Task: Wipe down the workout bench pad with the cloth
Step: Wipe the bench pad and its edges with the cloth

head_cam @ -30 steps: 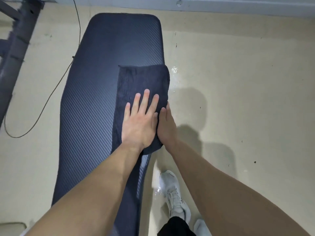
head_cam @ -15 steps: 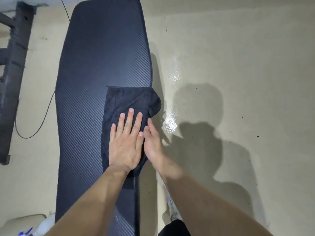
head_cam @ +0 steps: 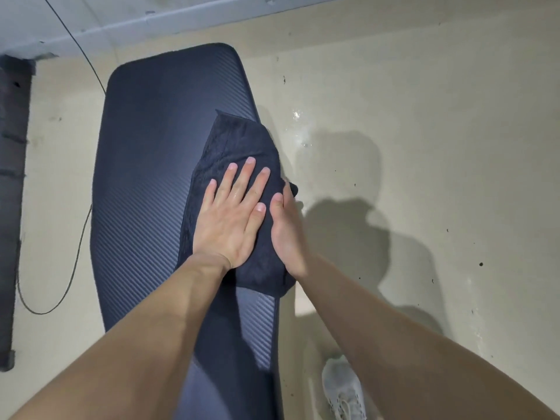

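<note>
A long dark blue bench pad (head_cam: 151,165) with a ribbed texture runs away from me across the floor. A dark cloth (head_cam: 239,144) lies on the pad's right side and hangs slightly over the right edge. My left hand (head_cam: 231,216) presses flat on the cloth with its fingers spread. My right hand (head_cam: 286,234) lies on its side along the cloth's right edge at the pad's rim, fingers together against the fabric. Part of the cloth is hidden under both hands.
A beige concrete floor (head_cam: 424,147) surrounds the bench, with wet shiny spots to the right. A thin black cable (head_cam: 75,268) loops on the floor at left. A dark frame (head_cam: 12,207) stands at the far left. My white shoe (head_cam: 342,389) is at bottom right.
Both hands have kept the cloth on the pad's right edge, pulled it toward me and then pushed it back up. The cloth is now more bunched and skewed.
</note>
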Tool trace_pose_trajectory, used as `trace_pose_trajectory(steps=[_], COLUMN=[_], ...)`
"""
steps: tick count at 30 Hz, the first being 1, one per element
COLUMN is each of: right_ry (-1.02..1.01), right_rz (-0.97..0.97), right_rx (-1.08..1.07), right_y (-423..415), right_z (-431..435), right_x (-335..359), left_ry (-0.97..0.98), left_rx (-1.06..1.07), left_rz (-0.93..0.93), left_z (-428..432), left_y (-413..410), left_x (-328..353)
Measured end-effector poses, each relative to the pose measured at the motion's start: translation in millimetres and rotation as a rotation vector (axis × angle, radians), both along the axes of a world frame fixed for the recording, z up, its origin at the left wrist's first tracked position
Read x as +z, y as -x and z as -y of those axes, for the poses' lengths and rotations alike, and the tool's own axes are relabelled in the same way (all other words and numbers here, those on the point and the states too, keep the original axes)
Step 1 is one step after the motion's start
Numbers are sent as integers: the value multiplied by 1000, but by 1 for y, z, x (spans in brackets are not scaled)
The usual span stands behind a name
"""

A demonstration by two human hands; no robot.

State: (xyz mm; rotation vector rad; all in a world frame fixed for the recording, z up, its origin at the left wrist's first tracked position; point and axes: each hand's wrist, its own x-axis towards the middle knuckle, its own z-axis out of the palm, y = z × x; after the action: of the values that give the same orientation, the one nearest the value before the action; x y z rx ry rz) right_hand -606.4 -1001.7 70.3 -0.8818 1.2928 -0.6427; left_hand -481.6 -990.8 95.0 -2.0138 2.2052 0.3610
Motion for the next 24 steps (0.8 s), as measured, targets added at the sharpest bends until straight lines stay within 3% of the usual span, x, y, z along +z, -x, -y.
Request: trace_pose_trajectory(steps=[6, 14, 19, 24], right_ry=[39, 2, -48, -12], right_rz=[-112, -95, -5, 34], right_rx=[156, 209, 183, 154], right_y=[-33, -76, -68, -48], right_z=[122, 240, 233, 183], right_x=[0, 0, -6, -6], left_ry=[48, 101, 96, 95], left_rx=[51, 150, 190, 233], left_rz=[15, -3, -5, -4], left_z=[108, 214, 217, 167], left_y=[-30, -69, -67, -43], left_x=[-5, -10, -10, -11])
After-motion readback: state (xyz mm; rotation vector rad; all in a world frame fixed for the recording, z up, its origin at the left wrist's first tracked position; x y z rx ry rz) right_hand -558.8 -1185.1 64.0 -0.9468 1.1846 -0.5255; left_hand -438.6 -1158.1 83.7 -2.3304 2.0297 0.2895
